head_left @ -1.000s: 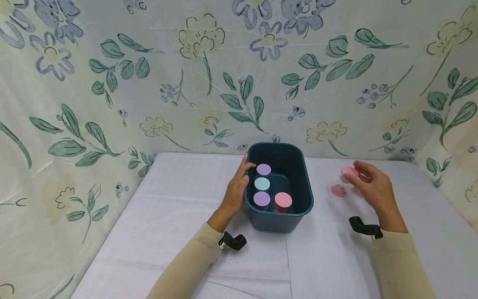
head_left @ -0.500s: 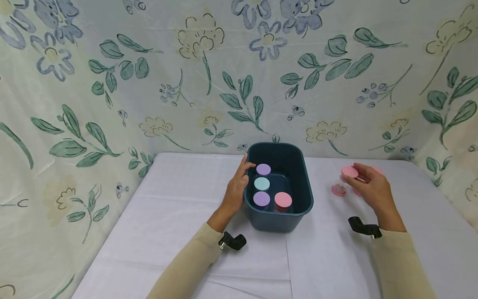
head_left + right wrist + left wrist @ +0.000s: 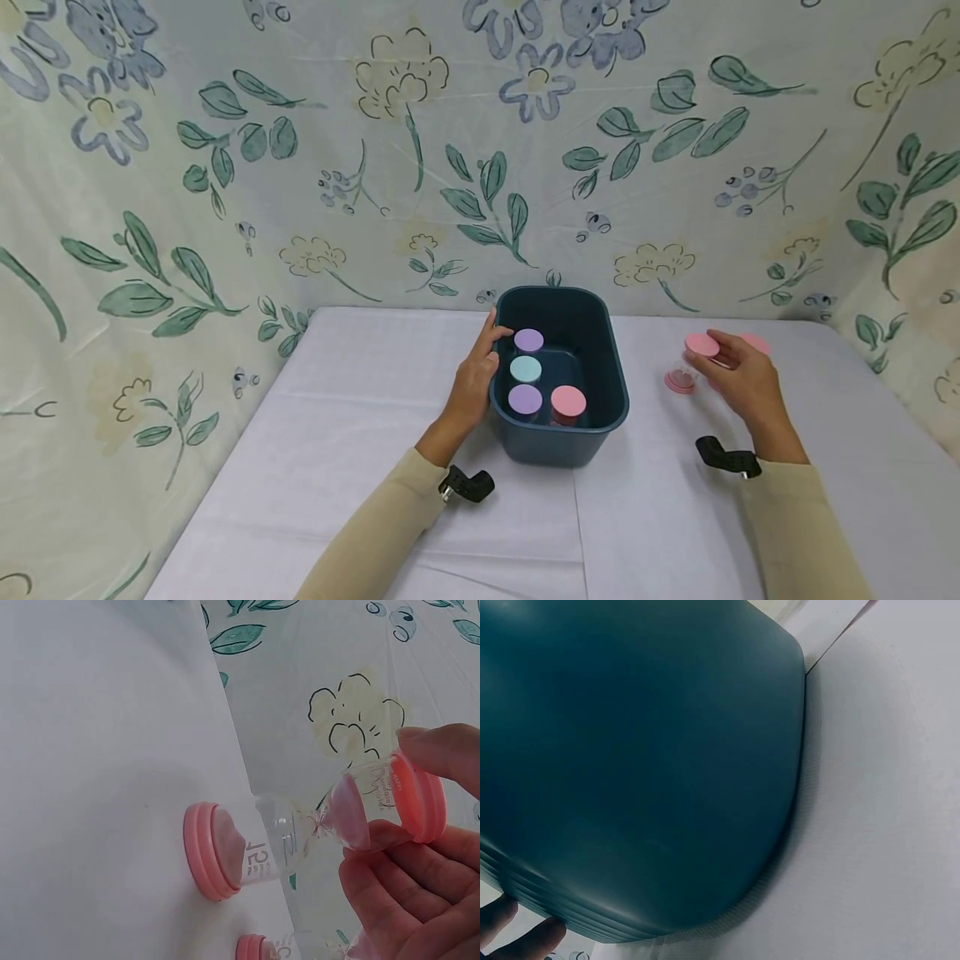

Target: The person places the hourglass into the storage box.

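A dark blue plastic bin (image 3: 558, 446) stands mid-table, and my left hand (image 3: 468, 383) holds its left side. One finger reaches over the rim; two fingertips (image 3: 536, 939) touch the ribbed outer wall in the left wrist view. Inside are several capped timers, among them a teal-topped one (image 3: 526, 369) and a pink-topped one (image 3: 568, 403). On the right, my right hand (image 3: 742, 371) pinches the upper cap of a pink sand timer (image 3: 274, 832) between thumb and fingers. Marked 15, that timer is upright, its lower base close to the white cloth, pink sand in both bulbs.
Another pink sand timer (image 3: 255, 949) stands just behind the right hand, its pink top (image 3: 756, 342) showing past the fingers. A white cloth (image 3: 390, 375) covers the table. Floral fabric (image 3: 480, 167) hangs along the back edge and the sides.
My right hand has shifted slightly left and its fingers have closed in on the timer's cap; more of the pink top behind it shows. The left hand and bin have stayed put.
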The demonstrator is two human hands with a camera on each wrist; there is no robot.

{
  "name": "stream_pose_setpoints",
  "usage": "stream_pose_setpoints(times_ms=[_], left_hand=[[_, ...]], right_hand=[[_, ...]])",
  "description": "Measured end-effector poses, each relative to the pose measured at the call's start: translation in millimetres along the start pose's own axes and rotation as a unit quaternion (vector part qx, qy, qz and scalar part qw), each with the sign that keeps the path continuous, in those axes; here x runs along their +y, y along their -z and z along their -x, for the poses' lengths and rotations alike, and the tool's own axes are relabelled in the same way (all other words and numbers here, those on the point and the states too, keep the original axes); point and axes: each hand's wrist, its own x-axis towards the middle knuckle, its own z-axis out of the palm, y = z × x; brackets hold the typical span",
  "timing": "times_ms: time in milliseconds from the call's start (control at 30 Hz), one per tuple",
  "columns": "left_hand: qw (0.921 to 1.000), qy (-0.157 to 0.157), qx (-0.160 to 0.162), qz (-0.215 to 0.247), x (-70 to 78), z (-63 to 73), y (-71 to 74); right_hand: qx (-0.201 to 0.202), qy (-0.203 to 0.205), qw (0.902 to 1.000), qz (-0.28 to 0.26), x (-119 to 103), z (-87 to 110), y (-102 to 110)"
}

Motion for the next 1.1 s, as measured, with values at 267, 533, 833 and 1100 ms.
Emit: stream_pose_setpoints(times_ms=[267,533,833,1100], left_hand=[[1.0000,-0.003,0.002,-0.002,0.0,-0.2,-0.6],[1.0000,-0.003,0.001,0.004,-0.7,0.0,-0.4],[1.0000,-0.006,0.002,0.003,-1.7,0.1,-0.7],[0.9999,-0.008,0.005,-0.001,-1.4,-0.1,-1.1]], right_hand=[[0.004,-0.016,0.9999,-0.001,1.9,-0.9,-1.4],[0.015,-0.013,0.9998,0.005,1.3,0.1,-2.6],[0.019,-0.020,0.9996,-0.002,-0.1,0.5,-3.5],[0.021,-0.012,0.9997,-0.009,-6.3,2.8,-0.4]])
